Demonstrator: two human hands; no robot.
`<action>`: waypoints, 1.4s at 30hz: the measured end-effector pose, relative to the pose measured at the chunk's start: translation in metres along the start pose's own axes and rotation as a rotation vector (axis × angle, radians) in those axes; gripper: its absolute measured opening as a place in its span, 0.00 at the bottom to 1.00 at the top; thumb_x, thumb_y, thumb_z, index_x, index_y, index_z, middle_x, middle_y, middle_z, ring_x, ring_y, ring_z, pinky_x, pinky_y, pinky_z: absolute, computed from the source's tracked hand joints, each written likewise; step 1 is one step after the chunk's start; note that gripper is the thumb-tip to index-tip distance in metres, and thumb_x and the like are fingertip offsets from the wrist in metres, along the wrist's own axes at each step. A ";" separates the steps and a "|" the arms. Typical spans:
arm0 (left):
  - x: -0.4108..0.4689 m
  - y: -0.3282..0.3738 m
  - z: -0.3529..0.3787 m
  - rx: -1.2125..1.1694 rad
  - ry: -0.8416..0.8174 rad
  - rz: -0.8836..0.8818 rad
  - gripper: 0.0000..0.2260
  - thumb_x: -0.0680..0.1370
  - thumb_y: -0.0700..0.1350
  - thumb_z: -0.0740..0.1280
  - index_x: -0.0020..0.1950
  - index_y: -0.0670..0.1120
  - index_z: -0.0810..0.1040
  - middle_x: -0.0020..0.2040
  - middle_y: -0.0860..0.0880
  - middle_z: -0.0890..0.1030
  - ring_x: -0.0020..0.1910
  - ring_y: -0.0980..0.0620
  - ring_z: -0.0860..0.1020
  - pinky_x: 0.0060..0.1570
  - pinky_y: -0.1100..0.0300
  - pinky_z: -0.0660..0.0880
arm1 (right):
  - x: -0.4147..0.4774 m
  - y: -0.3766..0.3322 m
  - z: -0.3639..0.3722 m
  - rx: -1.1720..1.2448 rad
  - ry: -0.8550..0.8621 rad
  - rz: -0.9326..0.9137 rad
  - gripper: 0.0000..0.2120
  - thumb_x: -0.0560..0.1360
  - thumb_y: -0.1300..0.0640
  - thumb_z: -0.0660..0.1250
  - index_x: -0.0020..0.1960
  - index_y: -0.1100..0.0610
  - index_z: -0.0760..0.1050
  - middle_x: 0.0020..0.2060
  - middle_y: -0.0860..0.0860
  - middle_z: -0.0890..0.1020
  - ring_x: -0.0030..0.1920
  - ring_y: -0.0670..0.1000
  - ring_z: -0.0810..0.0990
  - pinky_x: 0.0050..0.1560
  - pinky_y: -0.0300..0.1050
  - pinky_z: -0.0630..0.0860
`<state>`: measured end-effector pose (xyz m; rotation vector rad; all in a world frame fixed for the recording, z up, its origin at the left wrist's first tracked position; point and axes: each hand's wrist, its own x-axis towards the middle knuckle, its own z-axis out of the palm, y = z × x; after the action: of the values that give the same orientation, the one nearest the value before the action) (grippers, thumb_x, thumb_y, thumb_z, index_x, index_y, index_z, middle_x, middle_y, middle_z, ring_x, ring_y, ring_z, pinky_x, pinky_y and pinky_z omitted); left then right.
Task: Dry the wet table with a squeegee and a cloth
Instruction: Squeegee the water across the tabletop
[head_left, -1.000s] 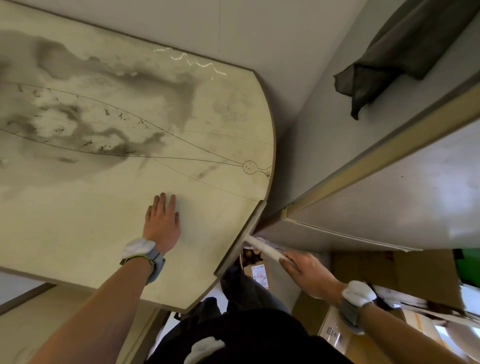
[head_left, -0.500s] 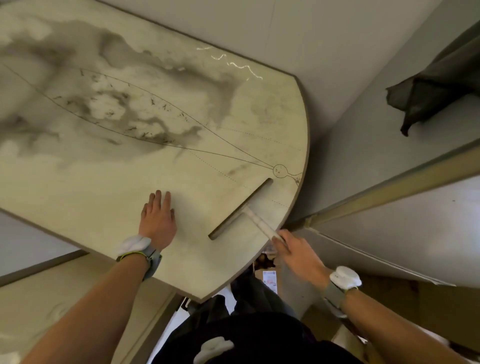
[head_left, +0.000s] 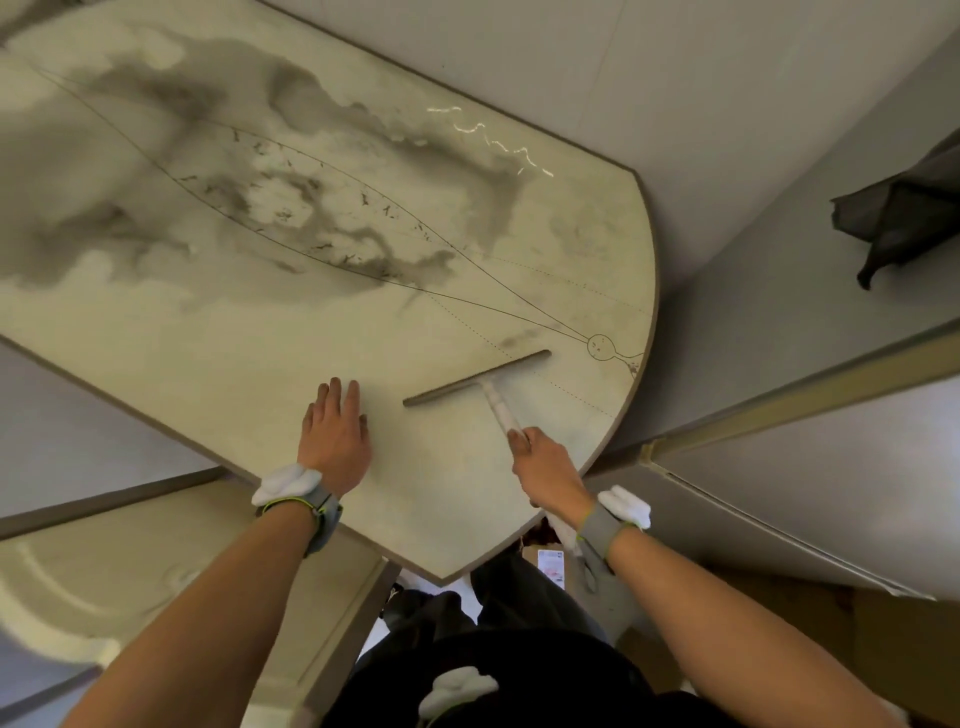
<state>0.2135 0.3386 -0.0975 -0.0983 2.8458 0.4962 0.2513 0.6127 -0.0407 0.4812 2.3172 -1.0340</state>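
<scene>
A pale table (head_left: 218, 332) with a rounded end carries grey marbled patterning and thin drawn lines; a streak of water (head_left: 493, 137) glints near its far edge. My right hand (head_left: 545, 465) grips the white handle of a squeegee (head_left: 480, 378), whose long blade lies flat on the table near the rounded end. My left hand (head_left: 335, 434) rests flat on the table, fingers straight, left of the blade. A dark grey cloth (head_left: 904, 218) lies crumpled on the grey ledge at the right, well away from both hands.
A grey ledge (head_left: 779, 291) and a white cabinet (head_left: 831, 493) stand close to the table's right end. A lower pale surface (head_left: 130, 571) sits at the bottom left. Cardboard boxes (head_left: 550, 564) are on the floor beneath the table's corner.
My right hand has carried the squeegee from the table's right edge onto the tabletop and turned the blade more crosswise. My left hand has stayed flat on the table.
</scene>
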 end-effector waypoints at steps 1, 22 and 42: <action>0.000 0.000 0.000 -0.002 -0.002 0.009 0.24 0.83 0.45 0.53 0.79 0.43 0.54 0.79 0.40 0.54 0.78 0.40 0.50 0.75 0.46 0.52 | 0.002 -0.007 -0.003 0.061 0.007 0.013 0.18 0.83 0.43 0.54 0.52 0.58 0.71 0.43 0.57 0.80 0.36 0.56 0.77 0.32 0.48 0.76; 0.036 0.054 -0.001 0.050 -0.034 -0.068 0.25 0.84 0.46 0.52 0.79 0.44 0.51 0.79 0.43 0.51 0.78 0.43 0.49 0.75 0.50 0.50 | 0.084 -0.034 -0.066 -0.083 -0.010 -0.074 0.18 0.83 0.45 0.54 0.50 0.59 0.72 0.45 0.58 0.81 0.39 0.58 0.79 0.41 0.56 0.81; 0.063 0.091 0.005 0.120 -0.172 -0.060 0.26 0.83 0.52 0.52 0.79 0.46 0.51 0.80 0.45 0.49 0.79 0.46 0.49 0.75 0.52 0.52 | 0.120 -0.026 -0.133 -0.107 -0.097 -0.084 0.18 0.81 0.48 0.58 0.49 0.62 0.77 0.41 0.60 0.83 0.30 0.52 0.74 0.25 0.41 0.69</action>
<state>0.1442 0.4247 -0.0886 -0.1131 2.6872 0.3048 0.0982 0.7092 -0.0262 0.2871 2.3088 -0.9443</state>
